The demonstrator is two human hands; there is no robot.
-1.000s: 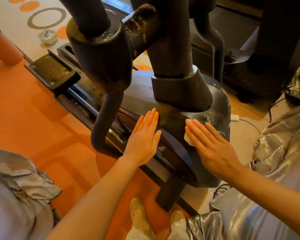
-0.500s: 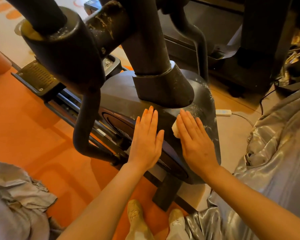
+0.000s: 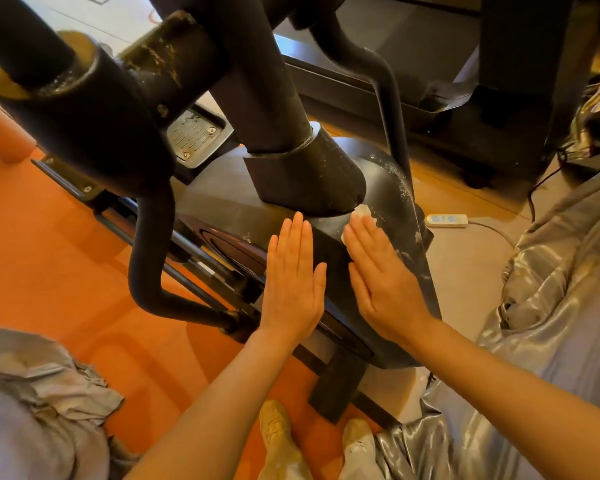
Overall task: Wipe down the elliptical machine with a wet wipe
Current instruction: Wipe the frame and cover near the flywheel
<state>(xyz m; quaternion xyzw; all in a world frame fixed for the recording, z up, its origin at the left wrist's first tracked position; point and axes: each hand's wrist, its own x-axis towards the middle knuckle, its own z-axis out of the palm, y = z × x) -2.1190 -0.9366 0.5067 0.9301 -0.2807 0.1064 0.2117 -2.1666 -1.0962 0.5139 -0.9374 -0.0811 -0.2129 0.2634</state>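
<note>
My right hand (image 3: 383, 278) presses the wipe (image 3: 361, 213) flat-fingered against the housing (image 3: 388, 188); dust lies just beyond; left hand (image 3: 293, 282) rests flat alongside.

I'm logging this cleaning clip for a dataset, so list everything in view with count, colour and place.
elliptical housing: one, black, dusty, centre.
wet wipe: one, white, under the right fingertips on the housing.
foot pedal: one, grey ribbed plate, behind the housing.
swing arms: two bent black tubes, left and upper right.
power strip: one, white, on the floor at right.
floor mat: one, orange, left of the machine.
silver fabric: shiny grey, right edge and lower left.
shoes: two, tan, bottom centre.
left hand: flat on the housing side.
right hand: flat, pressing the wipe.
</note>
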